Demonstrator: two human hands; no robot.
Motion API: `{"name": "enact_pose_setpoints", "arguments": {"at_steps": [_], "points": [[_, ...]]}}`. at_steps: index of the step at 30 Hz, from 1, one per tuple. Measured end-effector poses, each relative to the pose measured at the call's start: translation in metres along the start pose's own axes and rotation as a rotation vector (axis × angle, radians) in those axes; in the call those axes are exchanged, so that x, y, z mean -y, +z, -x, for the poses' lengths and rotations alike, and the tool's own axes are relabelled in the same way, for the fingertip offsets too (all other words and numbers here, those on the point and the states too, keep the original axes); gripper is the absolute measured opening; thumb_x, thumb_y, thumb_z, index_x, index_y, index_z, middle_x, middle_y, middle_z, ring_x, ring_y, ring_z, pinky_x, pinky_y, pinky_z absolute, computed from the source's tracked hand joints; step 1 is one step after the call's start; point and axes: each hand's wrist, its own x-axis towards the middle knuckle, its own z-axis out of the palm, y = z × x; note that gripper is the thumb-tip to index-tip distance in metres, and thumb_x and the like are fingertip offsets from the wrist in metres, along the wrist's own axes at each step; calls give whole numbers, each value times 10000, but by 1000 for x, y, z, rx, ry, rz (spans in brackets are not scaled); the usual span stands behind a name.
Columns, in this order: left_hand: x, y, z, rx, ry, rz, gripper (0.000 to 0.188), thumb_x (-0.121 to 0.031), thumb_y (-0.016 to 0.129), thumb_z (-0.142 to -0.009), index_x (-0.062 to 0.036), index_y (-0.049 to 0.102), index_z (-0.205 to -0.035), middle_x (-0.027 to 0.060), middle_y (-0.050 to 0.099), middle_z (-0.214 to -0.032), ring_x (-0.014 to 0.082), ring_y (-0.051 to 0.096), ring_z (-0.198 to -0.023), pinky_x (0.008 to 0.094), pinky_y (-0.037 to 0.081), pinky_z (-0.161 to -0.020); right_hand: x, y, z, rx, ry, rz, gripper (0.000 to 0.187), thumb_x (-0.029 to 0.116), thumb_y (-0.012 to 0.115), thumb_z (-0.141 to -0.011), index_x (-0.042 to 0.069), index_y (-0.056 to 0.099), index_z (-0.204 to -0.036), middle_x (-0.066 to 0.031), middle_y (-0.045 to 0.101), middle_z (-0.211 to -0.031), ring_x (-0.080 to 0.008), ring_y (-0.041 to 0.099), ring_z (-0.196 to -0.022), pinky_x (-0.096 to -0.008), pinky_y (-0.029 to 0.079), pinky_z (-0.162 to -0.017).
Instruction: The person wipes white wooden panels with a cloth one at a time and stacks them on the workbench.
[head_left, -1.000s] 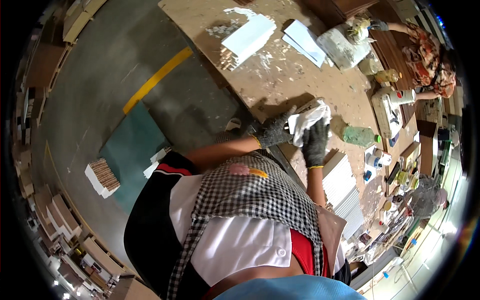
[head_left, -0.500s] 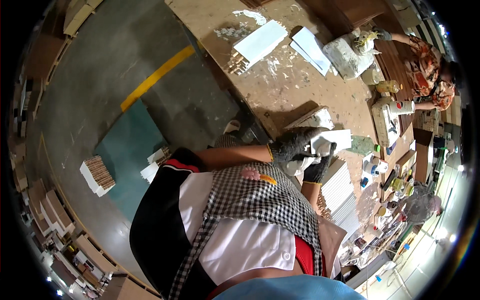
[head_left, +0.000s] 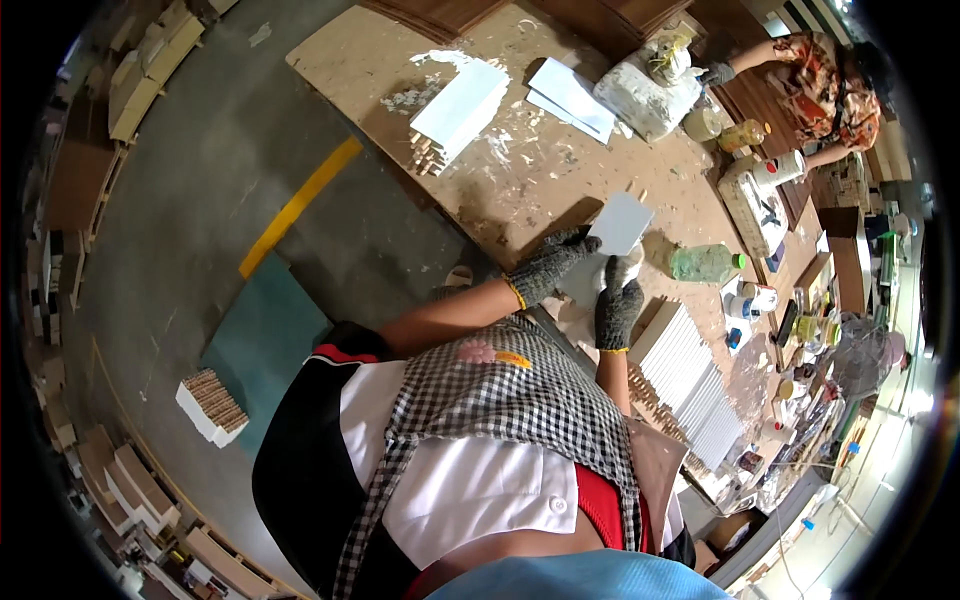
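My left hand, in a dark grey knit glove, grips a small white panel by its near left edge. The panel is held tilted over the worktable. Small wooden pegs show just beyond its far edge. My right hand, gloved alike, is closed on a white cloth just below the panel. Part of the cloth seems to hang between the two hands. Right of my right hand lies a row of white panels with brown ends. A clear green-capped bottle lies beyond my right hand.
On the worktable lie a white stack and loose white sheets. A smeared white container stands farther right, near a co-worker's gloved hand. White pieces rest by a green mat on the floor.
Both hands have moved apart a little, and the white panel now tilts up farther out over the table. My view has shifted. A white piece beside my left arm on the mat is no longer visible.
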Motion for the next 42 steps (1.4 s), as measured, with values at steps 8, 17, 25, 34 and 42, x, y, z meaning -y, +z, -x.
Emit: {"name": "enact_pose_setpoints", "arguments": {"at_steps": [8, 17, 25, 34, 42], "points": [[-122, -123, -21, -537, 278, -358, 642, -539, 435, -1050, 7, 559, -1365, 180, 660, -1238, 292, 622, -1116, 385, 481, -986, 21, -71, -17, -404, 231, -648, 495, 443, 641, -982, -20, 639, -1160, -84, 665, -1007, -167, 623, -910, -323, 525, -793], [-172, -244, -62, -550, 107, -1546, 544, -443, 439, -1037, -38, 573, -1375, 276, 611, -1306, 421, 560, -1247, 479, 436, -1074, -43, -65, 9, -381, 313, -720, 499, 392, 597, -1013, 10, 579, -1333, -78, 610, -1236, -186, 580, -1104, -343, 472, -949], [-124, -246, -47, -389, 152, -1383, 899, -461, 827, -715, -11, 486, -1415, 276, 551, -1371, 448, 549, -1233, 474, 449, -1053, -94, -153, 39, -656, 294, -924, 432, 361, 598, -1021, 32, 599, -1301, -37, 645, -1154, -156, 629, -996, -313, 546, -814], [-106, -118, -49, -300, 740, -1360, 756, -397, 787, -860, 16, 495, -1422, 212, 513, -1450, 314, 513, -1311, 430, 375, -1137, -122, -229, 105, -1159, 56, -832, 385, 222, 642, -981, -20, 613, -1278, -85, 634, -1234, -187, 611, -1094, -325, 506, -935], [50, 165, -28, 769, 153, -971, 547, -546, 616, -940, -4, 595, -1013, 192, 559, -1030, 330, 559, -996, 432, 455, -916, -108, -203, 149, -1153, 240, -714, 483, 203, 588, -1003, -39, 527, -1417, -130, 563, -1414, -217, 540, -1278, -373, 407, -1100]]}}
